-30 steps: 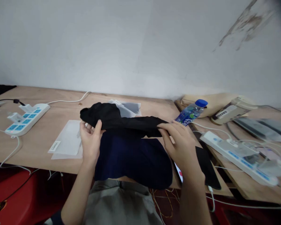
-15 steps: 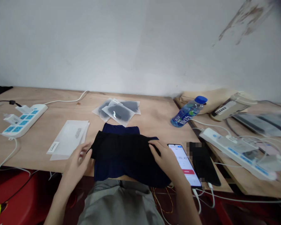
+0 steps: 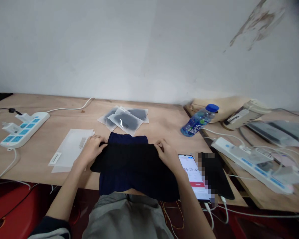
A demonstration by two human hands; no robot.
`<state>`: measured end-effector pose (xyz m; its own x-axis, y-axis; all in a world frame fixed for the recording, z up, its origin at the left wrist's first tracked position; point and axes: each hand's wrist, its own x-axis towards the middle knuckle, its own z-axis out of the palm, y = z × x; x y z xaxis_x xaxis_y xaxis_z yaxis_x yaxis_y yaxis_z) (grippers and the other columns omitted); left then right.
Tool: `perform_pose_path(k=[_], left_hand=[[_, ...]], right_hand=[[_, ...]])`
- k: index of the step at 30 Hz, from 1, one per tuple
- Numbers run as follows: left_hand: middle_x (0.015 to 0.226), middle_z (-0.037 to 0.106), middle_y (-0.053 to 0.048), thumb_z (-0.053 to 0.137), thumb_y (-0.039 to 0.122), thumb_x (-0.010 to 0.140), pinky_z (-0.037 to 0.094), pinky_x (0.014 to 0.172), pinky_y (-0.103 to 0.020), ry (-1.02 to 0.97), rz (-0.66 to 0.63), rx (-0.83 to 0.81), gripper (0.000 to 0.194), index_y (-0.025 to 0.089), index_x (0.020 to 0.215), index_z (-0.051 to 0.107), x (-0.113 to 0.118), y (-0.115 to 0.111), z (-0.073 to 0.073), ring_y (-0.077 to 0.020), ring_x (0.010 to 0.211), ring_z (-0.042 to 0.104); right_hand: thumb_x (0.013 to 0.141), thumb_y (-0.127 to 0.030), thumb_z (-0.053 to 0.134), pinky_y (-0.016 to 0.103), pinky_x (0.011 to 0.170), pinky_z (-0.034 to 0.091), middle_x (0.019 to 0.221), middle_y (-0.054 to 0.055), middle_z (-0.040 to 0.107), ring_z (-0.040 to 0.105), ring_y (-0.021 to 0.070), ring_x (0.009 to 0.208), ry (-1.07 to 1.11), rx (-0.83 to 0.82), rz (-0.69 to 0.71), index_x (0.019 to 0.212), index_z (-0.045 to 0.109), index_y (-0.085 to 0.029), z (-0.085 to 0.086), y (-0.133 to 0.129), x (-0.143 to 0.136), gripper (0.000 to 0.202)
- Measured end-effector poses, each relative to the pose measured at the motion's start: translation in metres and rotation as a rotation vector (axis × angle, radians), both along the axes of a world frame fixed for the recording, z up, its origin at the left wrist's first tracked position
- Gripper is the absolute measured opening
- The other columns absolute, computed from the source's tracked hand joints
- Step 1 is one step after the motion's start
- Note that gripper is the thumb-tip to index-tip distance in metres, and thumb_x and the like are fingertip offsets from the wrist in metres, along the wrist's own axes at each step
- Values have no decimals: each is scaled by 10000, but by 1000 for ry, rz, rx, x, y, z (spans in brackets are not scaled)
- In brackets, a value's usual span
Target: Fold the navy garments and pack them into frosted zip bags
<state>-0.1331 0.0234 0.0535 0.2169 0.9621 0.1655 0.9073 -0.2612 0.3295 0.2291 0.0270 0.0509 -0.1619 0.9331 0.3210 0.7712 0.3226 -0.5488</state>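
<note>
A black cloth lies across a navy blue cloth at the table's front edge. At the black cloth's upper left corner, my left hand pinches the fabric between thumb and fingers. My right hand grips its upper right corner the same way. White translucent bags lie left of my left hand. Beyond the cloths is a small pile of translucent bags with dark contents.
A phone and a black tablet-like object lie right of my right hand. Behind them are a blue-capped bottle, a coffee cup and a power strip. Another power strip with cables sits at left.
My left hand has moved up and right, from an open pose beside the cloth to its upper corner. My right hand has moved slightly up. The black cloth's left end now spreads lower.
</note>
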Motion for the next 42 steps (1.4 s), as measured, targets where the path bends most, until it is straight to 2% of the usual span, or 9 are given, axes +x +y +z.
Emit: perform_pose_path(k=[4,8,14,17,20,26,29,33,42], left_hand=[[855,710,-47,573,351,859,500,782,-339,-241,-24,89,183,198,878,673,3,23,35,-212,821,650],[863,709,-23,619,363,837,512,784,-293,-464,-15,360,191,195,903,681,13,42,88,-173,817,658],[924,703,-10,662,335,837,511,880,-324,-475,7,624,114,238,891,687,20,0,144,-185,905,647],[940,707,-10,680,307,828,505,900,-343,-402,-123,505,92,256,903,696,18,-43,128,-194,920,651],[943,701,-14,633,315,867,518,858,-332,-361,-176,201,100,270,925,701,19,-87,83,-188,899,655],[955,684,-23,542,399,918,521,852,-358,-349,-32,-247,180,271,933,668,25,-141,0,-217,937,652],[1033,652,-32,487,408,942,493,910,-383,-369,82,-144,203,278,1005,629,28,-140,-8,-227,1009,630],[1079,588,-56,518,432,915,467,928,-428,-302,142,-47,238,267,1067,597,42,-124,-6,-251,1022,609],[912,592,-45,524,299,874,477,796,-382,-262,55,-284,125,247,946,613,55,-123,-19,-231,866,615]], right_hand=[[901,-368,497,293,561,431,562,-15,559,574,178,527,148,28,-154,843,552,-216,41,15,9,172],[876,-445,580,286,542,500,598,-31,591,621,168,513,419,74,-87,886,534,-228,94,32,21,223],[882,-402,619,350,809,551,945,32,677,685,192,858,491,316,-5,914,573,-242,134,4,38,170],[900,-384,591,372,872,520,1056,57,689,657,208,968,403,249,-43,911,578,-243,115,-34,51,142],[887,-409,587,369,890,514,1087,68,696,654,226,1011,294,21,-41,901,606,-241,73,-75,66,170],[895,-444,522,298,552,509,704,25,669,629,184,598,92,-258,-79,877,641,-233,-2,-134,73,243],[909,-414,497,316,582,508,720,32,662,615,187,602,51,-117,-163,894,621,-231,-6,-134,58,221],[916,-334,490,408,860,502,1021,88,676,634,250,964,-27,60,-78,959,625,-238,8,-110,32,171],[949,-282,393,371,744,505,895,71,613,618,237,842,-179,-114,-33,889,565,-243,-30,-84,19,186]])
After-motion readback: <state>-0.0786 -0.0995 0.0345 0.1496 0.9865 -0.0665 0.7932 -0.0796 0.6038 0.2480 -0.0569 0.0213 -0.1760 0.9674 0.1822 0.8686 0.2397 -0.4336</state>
